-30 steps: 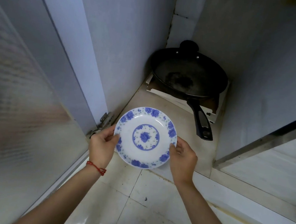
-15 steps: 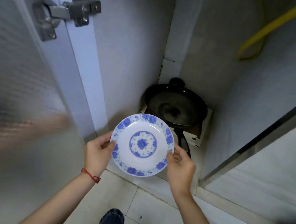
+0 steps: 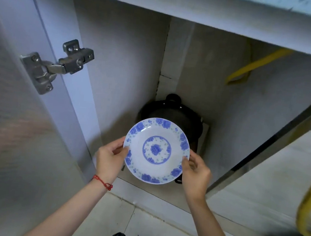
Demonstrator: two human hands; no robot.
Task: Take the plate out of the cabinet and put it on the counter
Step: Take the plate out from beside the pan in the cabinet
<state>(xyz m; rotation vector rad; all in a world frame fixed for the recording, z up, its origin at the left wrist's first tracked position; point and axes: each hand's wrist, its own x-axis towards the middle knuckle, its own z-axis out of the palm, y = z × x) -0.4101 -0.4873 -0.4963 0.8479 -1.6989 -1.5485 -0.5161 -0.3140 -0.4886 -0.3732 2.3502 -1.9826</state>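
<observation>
plate [image 3: 156,151] between both grips, left hand [image 3: 109,160], right hand [image 3: 196,174] on opposite rims

An open cabinet door [image 3: 16,122] swings out on the left, its steel hinge [image 3: 60,63] bolted to the frame. Deep inside, against the pale back wall [image 3: 204,69], sits a black pan [image 3: 172,112]. A yellow hose [image 3: 252,68] runs up right of the pan. Below the door, pale floor tiles [image 3: 158,233].
</observation>
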